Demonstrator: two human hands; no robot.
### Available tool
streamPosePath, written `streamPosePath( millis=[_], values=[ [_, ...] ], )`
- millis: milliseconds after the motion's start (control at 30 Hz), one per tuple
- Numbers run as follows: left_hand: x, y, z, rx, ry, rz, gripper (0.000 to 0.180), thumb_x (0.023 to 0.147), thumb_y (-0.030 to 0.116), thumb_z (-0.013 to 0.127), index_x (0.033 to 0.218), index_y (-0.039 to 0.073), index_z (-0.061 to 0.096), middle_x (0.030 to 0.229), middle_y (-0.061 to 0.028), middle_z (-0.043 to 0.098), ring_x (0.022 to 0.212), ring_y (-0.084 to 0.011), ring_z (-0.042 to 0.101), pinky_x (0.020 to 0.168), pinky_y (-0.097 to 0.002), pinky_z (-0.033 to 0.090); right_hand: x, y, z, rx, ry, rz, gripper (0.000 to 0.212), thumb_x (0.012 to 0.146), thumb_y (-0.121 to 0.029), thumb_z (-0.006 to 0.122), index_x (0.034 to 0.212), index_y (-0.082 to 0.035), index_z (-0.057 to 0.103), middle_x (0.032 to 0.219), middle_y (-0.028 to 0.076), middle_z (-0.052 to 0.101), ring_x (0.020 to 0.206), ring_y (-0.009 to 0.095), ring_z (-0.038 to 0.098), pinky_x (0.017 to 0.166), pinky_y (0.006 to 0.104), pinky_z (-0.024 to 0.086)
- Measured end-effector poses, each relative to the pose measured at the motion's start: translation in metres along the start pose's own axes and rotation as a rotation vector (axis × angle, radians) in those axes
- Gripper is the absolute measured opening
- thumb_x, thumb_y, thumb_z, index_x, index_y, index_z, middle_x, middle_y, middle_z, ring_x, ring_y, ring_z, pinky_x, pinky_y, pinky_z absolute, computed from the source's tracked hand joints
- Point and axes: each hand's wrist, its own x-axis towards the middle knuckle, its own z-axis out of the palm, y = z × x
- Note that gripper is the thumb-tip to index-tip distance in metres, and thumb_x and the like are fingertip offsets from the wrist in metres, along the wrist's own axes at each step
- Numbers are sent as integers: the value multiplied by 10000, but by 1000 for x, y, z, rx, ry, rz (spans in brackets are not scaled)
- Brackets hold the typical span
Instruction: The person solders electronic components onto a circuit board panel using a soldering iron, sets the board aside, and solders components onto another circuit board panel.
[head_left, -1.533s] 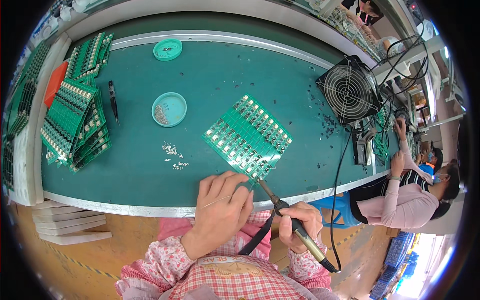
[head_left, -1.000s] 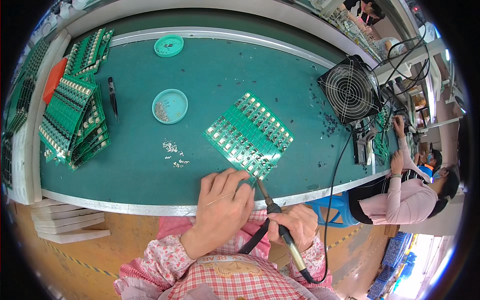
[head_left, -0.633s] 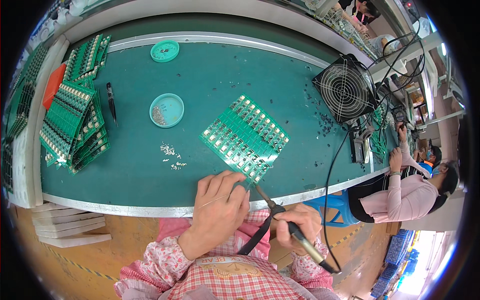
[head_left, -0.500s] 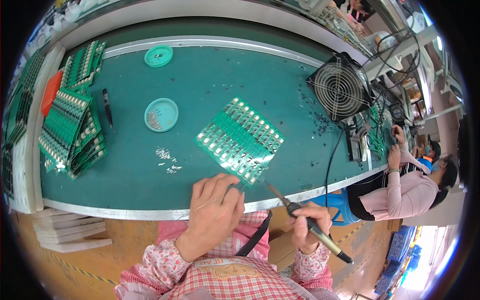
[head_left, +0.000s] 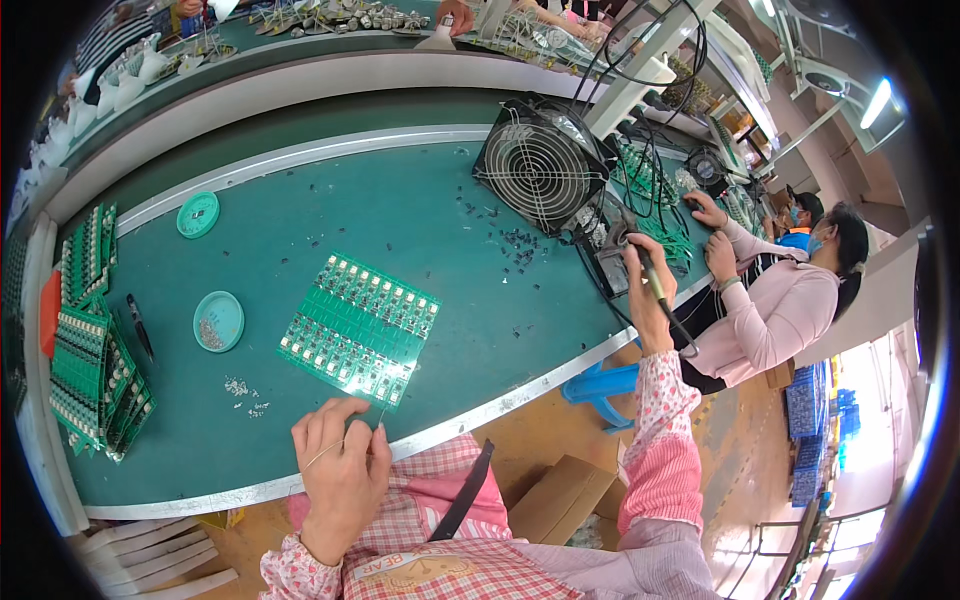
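Observation:
My right hand point(head_left: 647, 305) reaches far right and is closed round a soldering iron point(head_left: 657, 283). The iron's front end is at a dark holder point(head_left: 620, 238) beside the fan; its tip is hidden. My left hand point(head_left: 343, 465) is at the table's front edge, fingers pinched on a thin wire point(head_left: 382, 417) that looks like solder. Its fingertips are just below the near corner of a green circuit board panel point(head_left: 360, 330). The panel lies flat, with rows of pale square parts and small black parts on it.
Stacked circuit boards point(head_left: 85, 375), black tweezers point(head_left: 140, 328) and two round green dishes point(head_left: 218, 322) are on the left. Small white parts point(head_left: 240, 387) lie loose nearby. A square black fan point(head_left: 537, 172) stands at the back right, beside scattered black parts point(head_left: 520, 247). A co-worker point(head_left: 775, 300) sits at right.
My right hand has carried the soldering iron from the panel's near corner to the holder at right. My view has turned right. The left hand stays near the panel, slightly lower.

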Motion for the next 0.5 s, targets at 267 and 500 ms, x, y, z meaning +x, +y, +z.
streamPosePath(
  millis=[267, 500],
  values=[
    [7, 2, -1, -78, 24, -10, 122, 790, 9, 685, 808, 39, 569, 1070, -99, 644, 1030, -307, 615, 884, -441, 402, -68, -73, -8, 357, 207, 51, 115, 1011, -89, 567, 1052, 10, 608, 811, 50, 616, 637, 96, 593, 606, 231, 477],
    [9, 10, 3, -51, 17, -43, 129, 794, 23, 691, 791, 42, 563, 1069, -86, 637, 1043, -283, 624, 898, -442, 370, -152, -147, 5, 546, -283, -173, 125, 864, -13, 619, 987, -34, 617, 649, 45, 713, 541, 155, 649, 526, 277, 506]
  ],
)
